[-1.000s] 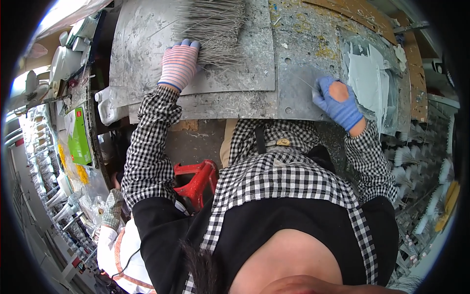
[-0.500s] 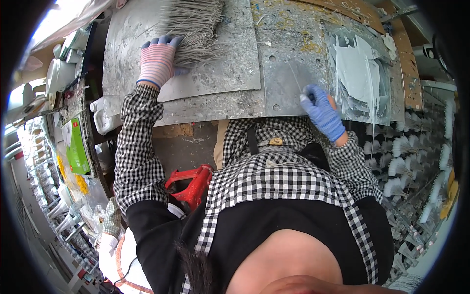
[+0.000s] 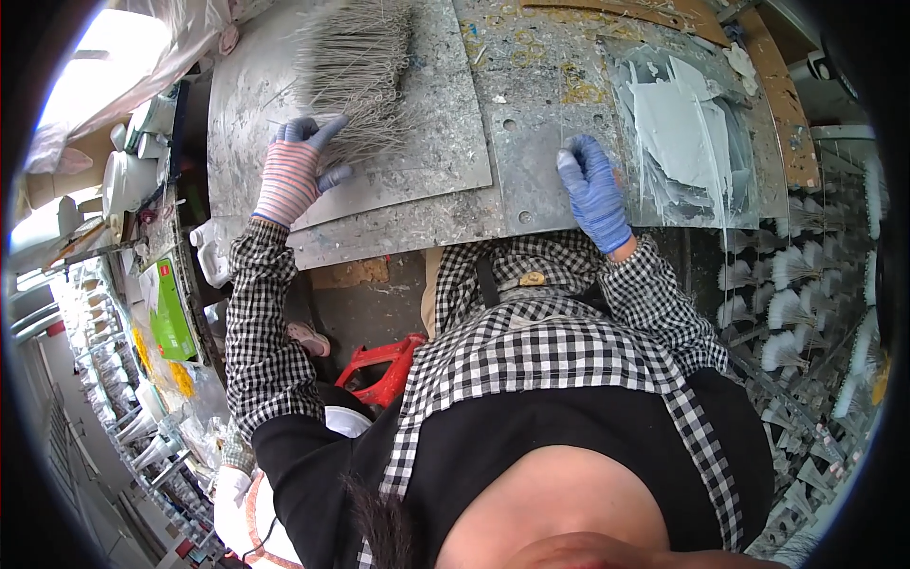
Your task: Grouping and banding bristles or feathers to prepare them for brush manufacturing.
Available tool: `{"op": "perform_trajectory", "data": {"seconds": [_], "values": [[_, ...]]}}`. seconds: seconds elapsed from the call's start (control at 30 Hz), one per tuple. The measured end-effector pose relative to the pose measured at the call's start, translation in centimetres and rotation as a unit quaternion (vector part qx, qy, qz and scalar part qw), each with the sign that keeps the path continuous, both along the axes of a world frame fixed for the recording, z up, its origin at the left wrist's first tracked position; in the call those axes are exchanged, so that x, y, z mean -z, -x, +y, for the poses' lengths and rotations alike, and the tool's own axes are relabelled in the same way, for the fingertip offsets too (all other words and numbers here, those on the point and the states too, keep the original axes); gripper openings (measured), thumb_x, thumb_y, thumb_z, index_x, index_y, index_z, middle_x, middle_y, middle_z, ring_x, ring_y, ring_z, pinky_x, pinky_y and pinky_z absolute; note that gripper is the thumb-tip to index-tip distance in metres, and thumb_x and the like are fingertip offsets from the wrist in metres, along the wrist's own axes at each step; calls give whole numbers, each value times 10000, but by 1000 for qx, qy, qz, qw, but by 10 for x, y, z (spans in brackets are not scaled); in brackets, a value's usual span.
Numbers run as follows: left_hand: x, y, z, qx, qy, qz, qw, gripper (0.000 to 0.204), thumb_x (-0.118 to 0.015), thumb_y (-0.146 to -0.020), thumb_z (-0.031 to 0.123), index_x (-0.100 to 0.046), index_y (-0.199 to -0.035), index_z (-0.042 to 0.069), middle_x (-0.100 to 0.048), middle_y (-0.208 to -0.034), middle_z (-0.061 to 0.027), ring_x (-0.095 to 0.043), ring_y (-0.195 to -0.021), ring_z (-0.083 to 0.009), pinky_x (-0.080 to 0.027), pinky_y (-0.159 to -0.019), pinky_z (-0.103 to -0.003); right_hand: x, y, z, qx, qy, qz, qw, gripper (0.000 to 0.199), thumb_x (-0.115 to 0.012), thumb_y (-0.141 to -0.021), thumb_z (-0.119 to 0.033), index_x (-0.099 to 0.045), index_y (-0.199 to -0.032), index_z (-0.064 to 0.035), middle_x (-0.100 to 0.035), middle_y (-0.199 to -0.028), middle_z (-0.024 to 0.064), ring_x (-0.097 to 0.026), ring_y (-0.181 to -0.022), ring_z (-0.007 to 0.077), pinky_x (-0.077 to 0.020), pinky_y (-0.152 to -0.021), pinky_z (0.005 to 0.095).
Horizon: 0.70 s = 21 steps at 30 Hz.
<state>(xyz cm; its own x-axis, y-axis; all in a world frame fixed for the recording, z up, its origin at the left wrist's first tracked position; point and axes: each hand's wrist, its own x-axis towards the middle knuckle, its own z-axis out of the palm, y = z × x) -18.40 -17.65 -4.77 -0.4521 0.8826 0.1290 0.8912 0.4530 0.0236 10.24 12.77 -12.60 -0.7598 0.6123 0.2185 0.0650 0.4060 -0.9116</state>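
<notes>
Head cam: wire bundle (image 3: 358, 71) is laid on metal sheet (image 3: 431, 171), prob. for easy L reach; L hand (image 3: 292, 171) is held beside it, thumb & forefinger parted. R hand (image 3: 597, 194) is curled nr white paste (image 3: 675, 123); whether anything's gripped can't be told.

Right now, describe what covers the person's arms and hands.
The left hand wears a pink-and-white striped glove with blue-grey fingers; the right hand wears a blue glove. Black-and-white checked sleeves cover both forearms, with plain black sleeves above them.
</notes>
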Motion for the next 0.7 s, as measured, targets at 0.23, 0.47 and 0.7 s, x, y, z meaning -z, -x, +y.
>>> {"op": "perform_trajectory", "data": {"seconds": [0.23, 0.47, 0.7], "values": [[6, -4, 1, 17, 64, 159, 985, 420, -680, -858, 284, -641, -1274, 245, -592, -891, -49, -592, -911, -251, -416, -997, -460, -18, 13, -3, -34, -30, 54, 998, 183, -685, -928, -177, -587, -989, -34, -611, -772, 57, -580, -662, 156, -489, -612, 314], [-70, -74, 68, 16, -185, 91, 978, 318, -716, -863, 206, -705, -1177, 162, -618, -921, -63, -602, -907, -229, -463, -946, -415, -36, 21, -8, -106, -155, 106, 976, 204, -702, -877, -175, -562, -920, -33, -557, -743, 109, -573, -634, 273, -471, -590, 370], [-18, -161, 131, 1, -389, -465, 795, 220, -586, -995, 144, -663, -1170, 35, -626, -953, -22, -587, -839, -106, -496, -739, -247, -45, 28, -15, -166, -282, 108, 939, 215, -721, -833, -130, -580, -955, -23, -602, -868, 124, -622, -763, 293, -508, -671, 374]]}}
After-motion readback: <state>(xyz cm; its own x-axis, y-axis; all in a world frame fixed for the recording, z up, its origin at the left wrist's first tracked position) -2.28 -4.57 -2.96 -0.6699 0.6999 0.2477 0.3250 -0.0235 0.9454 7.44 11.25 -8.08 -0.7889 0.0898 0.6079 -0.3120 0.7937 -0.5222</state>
